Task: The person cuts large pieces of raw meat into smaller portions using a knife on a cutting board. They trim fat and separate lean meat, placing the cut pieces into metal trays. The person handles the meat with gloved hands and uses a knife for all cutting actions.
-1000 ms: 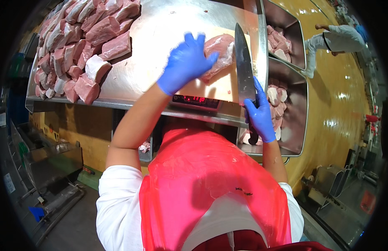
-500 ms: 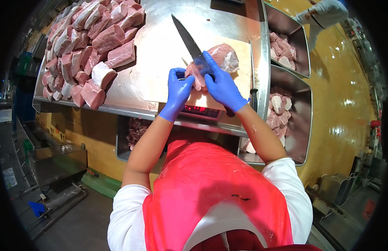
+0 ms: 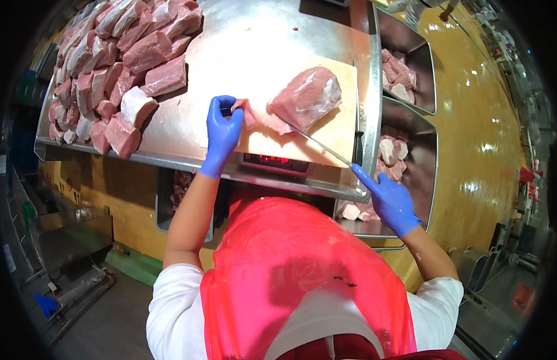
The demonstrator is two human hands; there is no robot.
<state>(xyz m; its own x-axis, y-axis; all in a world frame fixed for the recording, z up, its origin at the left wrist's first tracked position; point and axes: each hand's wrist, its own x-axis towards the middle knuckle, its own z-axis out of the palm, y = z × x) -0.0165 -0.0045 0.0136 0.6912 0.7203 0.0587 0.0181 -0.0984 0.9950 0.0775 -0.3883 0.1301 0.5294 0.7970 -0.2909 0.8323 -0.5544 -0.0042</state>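
Observation:
My left hand [image 3: 223, 132], in a blue glove, pinches the end of a thin pink meat strip [image 3: 248, 114] over the pale cutting board [image 3: 332, 135]. The strip stretches toward a larger piece of meat [image 3: 305, 96] lying on the board. My right hand [image 3: 387, 198], also gloved, grips a long knife [image 3: 323, 147] at the board's lower right, index finger stretched along it. The knife is seen nearly edge-on, its tip at the lower edge of the large piece. Below the board is a scale [image 3: 278, 168] with a red display.
A pile of meat pieces [image 3: 116, 72] covers the left of the steel table [image 3: 212, 36]. Steel bins of meat [image 3: 401, 78] [image 3: 392, 150] stand to the right, another bin [image 3: 176, 201] below. A dark-handled tool [image 3: 359, 144] lies by the board. A person [image 3: 413, 9] stands at the upper right.
My right hand has swept down and right with the knife since half a second ago. My left hand has moved slightly left with the strip, now drawn out from the large piece.

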